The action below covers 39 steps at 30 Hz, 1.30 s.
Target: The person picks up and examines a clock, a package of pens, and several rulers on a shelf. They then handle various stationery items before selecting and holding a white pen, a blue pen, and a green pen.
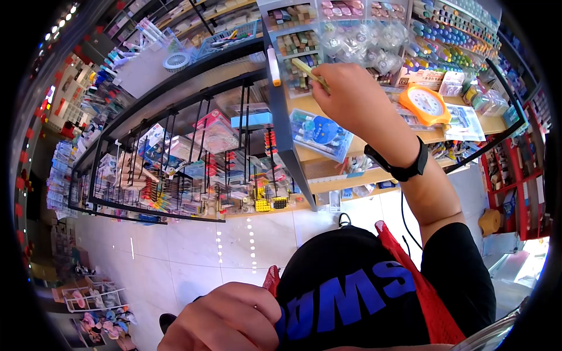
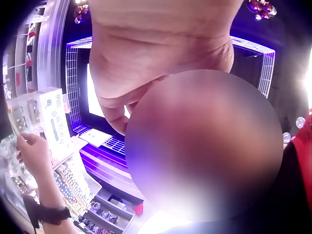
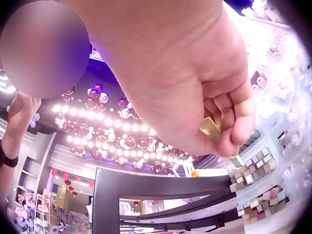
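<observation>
Apparently mid-handling: pen [image 1: 302, 66] near the rack [image 1: 295, 29]

My left hand [image 1: 228, 319] curls low; I cannot tell if it holds anything. Rightward, a white marker [image 1: 273, 66] lies on the black frame [image 1: 287, 120]. My right hand [image 1: 346, 92] pinches the pen. The next move, I judge, calls for a steady pinch.

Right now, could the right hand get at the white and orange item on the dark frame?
Probably yes: the right hand is close and nothing apparently blocks the item, but a yellowish stick occupies its grip.

Pale yellow marker [image 1: 303, 66], orange-rimmed dial [image 1: 425, 104]
</observation>
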Each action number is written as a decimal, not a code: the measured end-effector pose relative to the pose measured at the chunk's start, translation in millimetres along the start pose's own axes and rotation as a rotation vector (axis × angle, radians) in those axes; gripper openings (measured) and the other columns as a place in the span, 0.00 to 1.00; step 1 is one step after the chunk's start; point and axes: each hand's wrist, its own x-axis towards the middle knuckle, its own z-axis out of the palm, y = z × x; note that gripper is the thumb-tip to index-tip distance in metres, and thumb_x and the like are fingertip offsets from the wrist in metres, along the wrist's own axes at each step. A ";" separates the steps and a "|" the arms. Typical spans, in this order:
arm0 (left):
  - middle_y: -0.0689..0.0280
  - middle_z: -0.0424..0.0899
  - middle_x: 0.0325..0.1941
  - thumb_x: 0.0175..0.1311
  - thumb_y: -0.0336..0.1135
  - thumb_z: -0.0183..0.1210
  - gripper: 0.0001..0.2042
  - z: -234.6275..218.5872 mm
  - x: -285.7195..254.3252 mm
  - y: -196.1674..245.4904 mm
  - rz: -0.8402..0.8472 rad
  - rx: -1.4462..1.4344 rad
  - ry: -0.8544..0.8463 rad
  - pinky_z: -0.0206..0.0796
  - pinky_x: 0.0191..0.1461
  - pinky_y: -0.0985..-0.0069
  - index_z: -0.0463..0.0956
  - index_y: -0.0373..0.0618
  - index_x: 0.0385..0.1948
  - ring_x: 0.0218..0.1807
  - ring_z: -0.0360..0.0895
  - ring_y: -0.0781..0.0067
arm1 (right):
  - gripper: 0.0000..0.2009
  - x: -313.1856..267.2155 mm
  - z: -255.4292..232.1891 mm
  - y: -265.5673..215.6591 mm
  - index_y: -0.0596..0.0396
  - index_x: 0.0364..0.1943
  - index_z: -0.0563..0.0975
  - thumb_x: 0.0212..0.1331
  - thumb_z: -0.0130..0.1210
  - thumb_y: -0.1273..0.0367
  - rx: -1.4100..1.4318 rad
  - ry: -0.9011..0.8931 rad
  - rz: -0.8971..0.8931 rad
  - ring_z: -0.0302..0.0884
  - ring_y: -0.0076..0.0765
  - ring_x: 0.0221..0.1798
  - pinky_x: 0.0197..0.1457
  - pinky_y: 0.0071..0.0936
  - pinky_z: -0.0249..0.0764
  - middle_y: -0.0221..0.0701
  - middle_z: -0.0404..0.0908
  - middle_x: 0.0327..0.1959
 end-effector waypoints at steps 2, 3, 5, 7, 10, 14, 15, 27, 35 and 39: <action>0.67 0.87 0.40 0.76 0.50 0.70 0.11 3.1 -2.2 3.7 -0.024 -0.019 0.038 0.69 0.42 0.62 0.83 0.69 0.54 0.36 0.81 0.66 | 0.09 4.3 5.2 -1.7 0.61 0.31 0.81 0.66 0.57 0.69 -0.002 -0.033 0.021 0.86 0.66 0.40 0.45 0.59 0.82 0.51 0.87 0.34; 0.67 0.87 0.40 0.76 0.50 0.70 0.11 2.4 -3.1 5.2 -0.021 -0.015 0.040 0.69 0.42 0.62 0.83 0.69 0.54 0.36 0.81 0.66 | 0.09 6.4 7.3 -3.0 0.60 0.32 0.82 0.66 0.57 0.69 -0.045 -0.048 0.027 0.87 0.66 0.40 0.45 0.59 0.83 0.50 0.87 0.34; 0.67 0.88 0.38 0.75 0.48 0.70 0.09 -1.0 -4.8 9.1 -0.040 0.012 0.007 0.71 0.43 0.61 0.84 0.66 0.52 0.36 0.82 0.65 | 0.09 9.3 11.4 -4.3 0.60 0.32 0.83 0.65 0.58 0.69 -0.088 -0.062 0.028 0.87 0.66 0.39 0.46 0.59 0.83 0.50 0.88 0.34; 0.66 0.88 0.38 0.75 0.46 0.71 0.08 -10.5 -5.5 11.3 -0.038 0.020 -0.050 0.71 0.43 0.61 0.85 0.65 0.50 0.35 0.82 0.65 | 0.11 11.6 15.7 -4.8 0.60 0.35 0.83 0.69 0.58 0.66 -0.135 -0.074 0.019 0.86 0.64 0.39 0.45 0.58 0.82 0.49 0.87 0.34; 0.66 0.89 0.37 0.75 0.45 0.71 0.07 -15.1 -8.0 10.8 -0.031 0.028 -0.116 0.72 0.41 0.60 0.86 0.63 0.48 0.33 0.81 0.64 | 0.11 13.8 18.3 -7.9 0.60 0.35 0.83 0.69 0.58 0.66 -0.122 -0.104 -0.006 0.87 0.64 0.40 0.46 0.58 0.83 0.48 0.88 0.34; 0.65 0.89 0.35 0.74 0.44 0.71 0.07 -14.0 -11.8 9.4 0.007 0.042 -0.094 0.71 0.38 0.60 0.86 0.64 0.48 0.30 0.80 0.65 | 0.10 18.2 21.3 -7.3 0.60 0.35 0.83 0.69 0.57 0.67 -0.096 -0.093 -0.013 0.87 0.63 0.41 0.47 0.57 0.83 0.48 0.88 0.35; 0.65 0.89 0.35 0.74 0.44 0.71 0.07 -10.9 -12.6 8.5 0.009 0.043 -0.094 0.71 0.38 0.60 0.86 0.64 0.48 0.30 0.80 0.65 | 0.10 19.2 21.4 -8.8 0.60 0.35 0.83 0.69 0.57 0.67 -0.106 -0.106 0.007 0.87 0.63 0.42 0.47 0.57 0.82 0.48 0.88 0.36; 0.66 0.87 0.31 0.75 0.40 0.70 0.05 -5.6 -8.7 5.4 0.017 0.017 -0.079 0.67 0.34 0.66 0.86 0.64 0.48 0.26 0.80 0.69 | 0.07 -4.4 -20.2 -17.4 0.59 0.42 0.85 0.69 0.63 0.69 0.125 0.280 -0.027 0.86 0.62 0.39 0.43 0.52 0.82 0.47 0.88 0.37; 0.66 0.86 0.30 0.76 0.33 0.66 0.06 -5.7 -4.3 4.0 0.036 -0.018 -0.156 0.65 0.33 0.68 0.83 0.63 0.46 0.25 0.80 0.70 | 0.09 14.2 -8.0 4.6 0.59 0.40 0.85 0.71 0.60 0.67 -0.005 0.295 -0.080 0.86 0.62 0.39 0.43 0.53 0.82 0.47 0.88 0.36; 0.66 0.86 0.30 0.76 0.33 0.66 0.06 -1.6 -3.5 5.8 0.038 -0.016 -0.162 0.66 0.33 0.68 0.82 0.63 0.46 0.25 0.80 0.70 | 0.11 23.3 -9.7 -3.1 0.59 0.37 0.83 0.72 0.57 0.65 -0.125 0.233 -0.021 0.86 0.62 0.39 0.44 0.54 0.83 0.47 0.88 0.34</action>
